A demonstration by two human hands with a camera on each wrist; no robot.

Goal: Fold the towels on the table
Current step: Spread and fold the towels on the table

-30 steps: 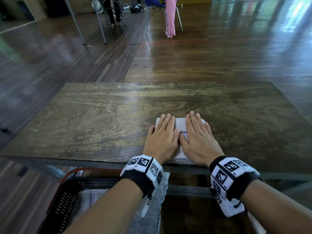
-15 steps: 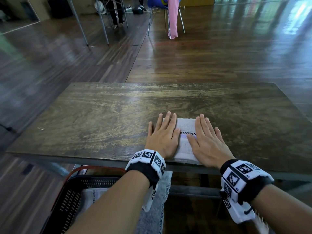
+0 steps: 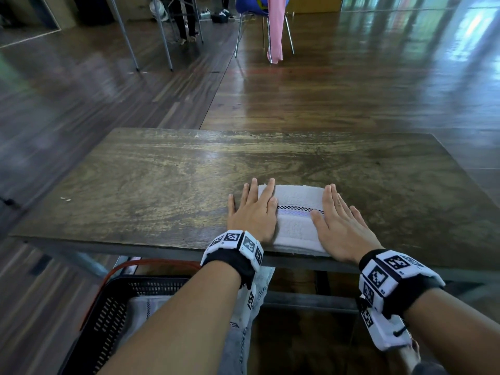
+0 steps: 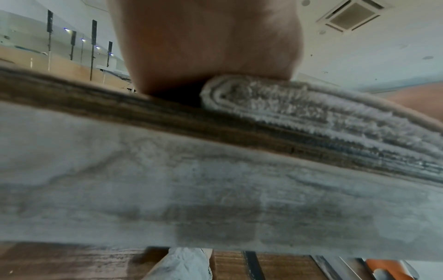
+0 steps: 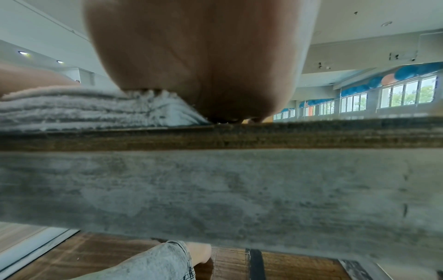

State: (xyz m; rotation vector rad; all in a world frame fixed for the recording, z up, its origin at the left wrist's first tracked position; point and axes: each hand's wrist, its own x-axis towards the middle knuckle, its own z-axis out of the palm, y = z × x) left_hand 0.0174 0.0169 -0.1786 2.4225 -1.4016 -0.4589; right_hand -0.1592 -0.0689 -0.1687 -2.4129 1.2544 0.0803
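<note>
Folded white towel [image 3: 297, 220] sits at the near edge of the wooden table [image 3: 162, 185], lower centre-right of the head view, checkered band w/ a pale stripe running across its top. Left hand [image 3: 253, 212] lies flat, fingers straight, over the towel's left end, outer fingers spilling onto bare wood. Right hand [image 3: 342, 226] flat too, fingers straight, pressing the right end. Neither one gripping anything, both palms down, middle of the towel showing between them.

Left wrist view gives what the head cam can't: towel [image 4: 311, 113] edge-on, stacked layers w/ a rolled fold at the left end, heel of the left hand [image 4: 206, 47] bearing down on it, table edge [image 4: 167, 123] running across mid-frame. Right wrist view: same layers from the other end [image 5: 84, 109], right hand [image 5: 203, 56] filling the top centre, palm heel on the towel's corner and down near the wood; windows at right of frame.

Only the head view shows the black basket [image 3: 113, 320] at lower left, below the table, white cloth inside. Upper centre: blue chair [image 3: 251, 6] w/ pink cloth [image 3: 276, 28] hanging.
</note>
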